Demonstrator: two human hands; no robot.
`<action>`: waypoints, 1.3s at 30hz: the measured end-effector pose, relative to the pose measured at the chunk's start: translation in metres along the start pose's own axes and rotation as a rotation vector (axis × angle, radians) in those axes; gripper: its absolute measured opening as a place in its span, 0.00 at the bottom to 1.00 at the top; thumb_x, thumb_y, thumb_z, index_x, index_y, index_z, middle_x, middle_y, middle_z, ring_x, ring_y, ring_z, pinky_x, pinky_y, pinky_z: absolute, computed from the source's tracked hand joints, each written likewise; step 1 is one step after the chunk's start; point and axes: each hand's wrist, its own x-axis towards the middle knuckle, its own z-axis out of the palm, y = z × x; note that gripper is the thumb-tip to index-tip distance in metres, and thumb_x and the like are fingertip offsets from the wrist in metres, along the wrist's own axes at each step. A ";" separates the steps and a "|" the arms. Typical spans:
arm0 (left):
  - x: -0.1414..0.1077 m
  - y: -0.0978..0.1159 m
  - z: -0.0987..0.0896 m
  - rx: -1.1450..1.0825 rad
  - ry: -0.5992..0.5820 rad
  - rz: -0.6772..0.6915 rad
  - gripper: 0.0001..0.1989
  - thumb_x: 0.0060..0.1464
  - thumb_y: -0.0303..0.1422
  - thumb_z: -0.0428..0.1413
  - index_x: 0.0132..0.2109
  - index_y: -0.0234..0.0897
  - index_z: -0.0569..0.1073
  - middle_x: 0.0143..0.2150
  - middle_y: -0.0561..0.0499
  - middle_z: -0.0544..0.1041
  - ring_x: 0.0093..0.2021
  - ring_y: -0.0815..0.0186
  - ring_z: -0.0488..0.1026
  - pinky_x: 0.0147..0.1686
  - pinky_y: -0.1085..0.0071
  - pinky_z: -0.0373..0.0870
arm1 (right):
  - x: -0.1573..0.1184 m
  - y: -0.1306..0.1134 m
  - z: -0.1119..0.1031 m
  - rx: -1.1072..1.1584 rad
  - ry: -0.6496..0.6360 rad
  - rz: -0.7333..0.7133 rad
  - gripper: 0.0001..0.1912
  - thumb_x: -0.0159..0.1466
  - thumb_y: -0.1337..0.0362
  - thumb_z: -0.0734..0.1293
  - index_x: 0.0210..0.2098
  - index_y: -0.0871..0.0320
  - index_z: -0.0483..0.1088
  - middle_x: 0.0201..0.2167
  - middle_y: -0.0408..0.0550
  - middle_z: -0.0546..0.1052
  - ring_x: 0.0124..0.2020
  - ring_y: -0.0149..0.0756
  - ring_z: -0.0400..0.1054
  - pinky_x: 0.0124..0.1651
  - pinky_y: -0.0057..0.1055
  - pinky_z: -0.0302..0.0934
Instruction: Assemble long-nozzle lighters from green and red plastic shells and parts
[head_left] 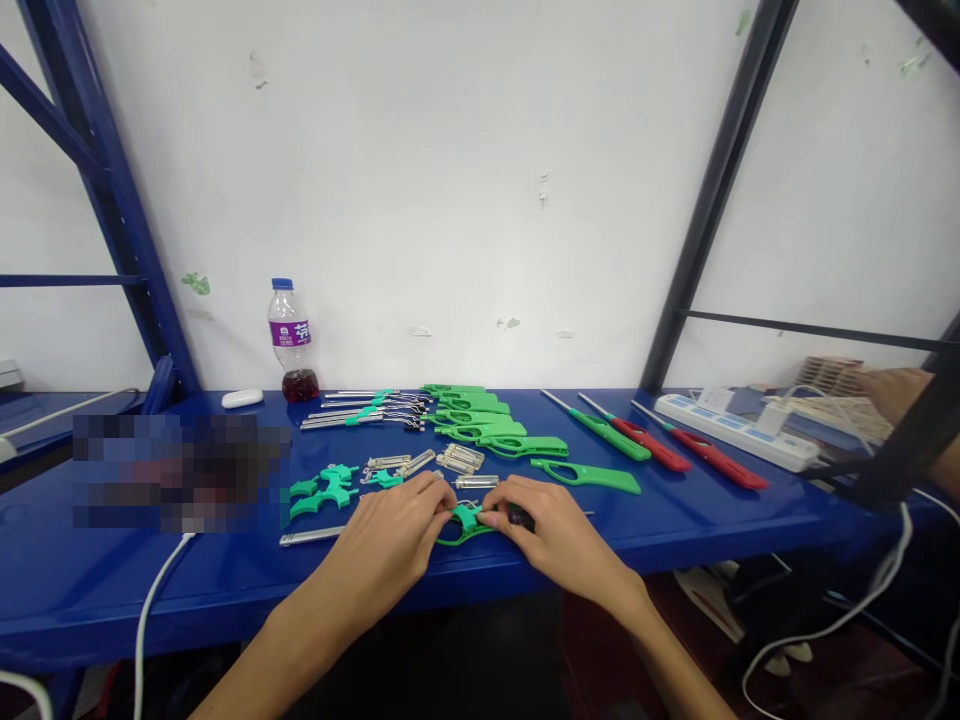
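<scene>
Near the front edge of the blue table, a green handle shell (459, 533) with a teal trigger piece (466, 516) on it lies between my hands. My left hand (405, 520) pinches the left side of the teal piece. My right hand (551, 525) has its fingertips closed at the piece's right side, with a dark object (520, 517) partly hidden beneath it. Beyond them lie clear fuel tanks (460, 459), loose teal triggers (330, 491) and a row of green shells (472, 405). A metal tube (309, 537) rests left of my left hand.
Metal rods with wires (364, 410) lie at the back. Finished-looking green (616, 436) and red lighters (716, 458) lie right, by a white power strip (735, 430). A bottle (291, 345) stands back left. A person's hand (896, 390) shows far right. The blue table (225, 575) has a front edge.
</scene>
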 end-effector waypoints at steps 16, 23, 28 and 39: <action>-0.002 0.000 -0.009 -0.028 -0.021 0.052 0.14 0.71 0.29 0.48 0.46 0.42 0.79 0.45 0.50 0.81 0.43 0.60 0.79 0.42 0.67 0.70 | 0.001 0.001 0.000 0.016 -0.005 0.013 0.06 0.73 0.61 0.68 0.41 0.52 0.77 0.37 0.42 0.81 0.38 0.37 0.73 0.40 0.30 0.60; 0.000 -0.002 -0.004 0.092 -0.035 0.036 0.15 0.72 0.28 0.46 0.47 0.41 0.78 0.44 0.48 0.79 0.42 0.59 0.79 0.37 0.67 0.67 | 0.001 0.000 0.000 0.013 0.000 -0.001 0.07 0.74 0.61 0.67 0.40 0.52 0.77 0.36 0.42 0.80 0.37 0.36 0.73 0.40 0.30 0.59; 0.000 -0.003 -0.005 0.135 -0.039 0.036 0.14 0.71 0.27 0.47 0.47 0.41 0.77 0.44 0.48 0.79 0.40 0.59 0.79 0.35 0.67 0.65 | 0.001 0.000 0.000 0.019 0.002 -0.005 0.07 0.74 0.61 0.67 0.40 0.52 0.77 0.37 0.42 0.81 0.38 0.36 0.74 0.42 0.30 0.59; 0.000 -0.004 -0.005 0.077 -0.044 0.036 0.12 0.71 0.28 0.48 0.46 0.41 0.76 0.44 0.50 0.80 0.41 0.58 0.79 0.34 0.67 0.63 | -0.001 0.004 -0.001 0.141 0.059 -0.019 0.08 0.72 0.60 0.68 0.39 0.52 0.79 0.37 0.39 0.83 0.37 0.34 0.76 0.41 0.29 0.60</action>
